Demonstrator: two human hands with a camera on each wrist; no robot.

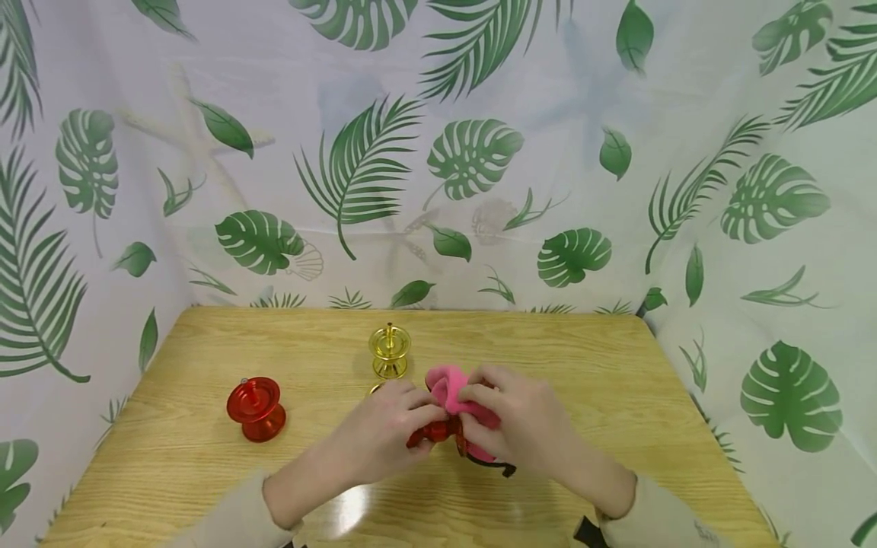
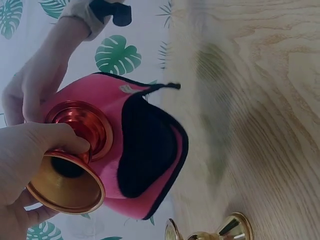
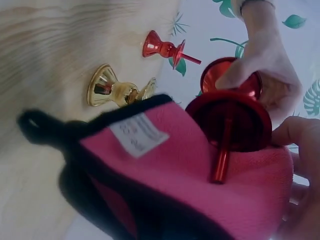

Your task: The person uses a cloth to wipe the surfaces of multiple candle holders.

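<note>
My left hand [image 1: 387, 430] grips a red metal candle holder [image 2: 92, 132] by its narrow waist, thumb across it. The holder is tilted on its side, and its hollow base faces the left wrist camera. Against its dish lies a pink cloth mitt [image 1: 448, 384] with black edging. My right hand [image 1: 517, 418] pinches the mitt, its fingers bunching the cloth at the holder. In the right wrist view, the holder's central spike [image 3: 222, 162] lies over the pink cloth, and a white label [image 3: 139, 134] shows on the mitt. A black loop [image 3: 37, 127] hangs from its corner.
Another red candle holder [image 1: 255, 407] stands upright on the wooden table [image 1: 329, 335] at the left. A gold one [image 1: 389, 350] stands beyond my hands, and a bit of gold metal [image 1: 375, 388] peeks out behind the left hand. Leaf-printed cloth [image 1: 479, 266] surrounds the table.
</note>
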